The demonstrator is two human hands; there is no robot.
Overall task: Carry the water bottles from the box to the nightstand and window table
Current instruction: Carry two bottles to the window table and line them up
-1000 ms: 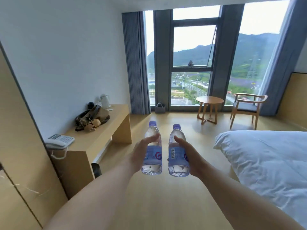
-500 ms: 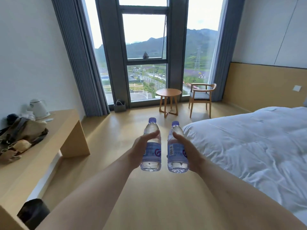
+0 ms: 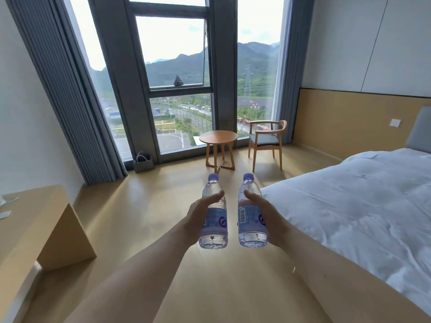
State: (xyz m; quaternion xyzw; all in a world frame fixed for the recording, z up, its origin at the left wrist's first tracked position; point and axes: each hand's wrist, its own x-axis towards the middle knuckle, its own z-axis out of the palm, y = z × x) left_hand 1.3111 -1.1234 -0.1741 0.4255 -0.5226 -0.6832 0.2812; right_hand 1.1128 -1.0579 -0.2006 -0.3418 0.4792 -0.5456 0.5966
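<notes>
Carry step: left hand and right hand fingers each grasping an upright water bottle, round window worktop well ahead; next, walk over and set one down.

A wooden floor carries a round table, a wooden chair just beside it, a grey bag by the window, a white-covered bed and a desk.

Both bare arms reached straight forward, nearly parallel; the left hand and right hand faced each other. Each hand's fingers curled in a grip.
</notes>
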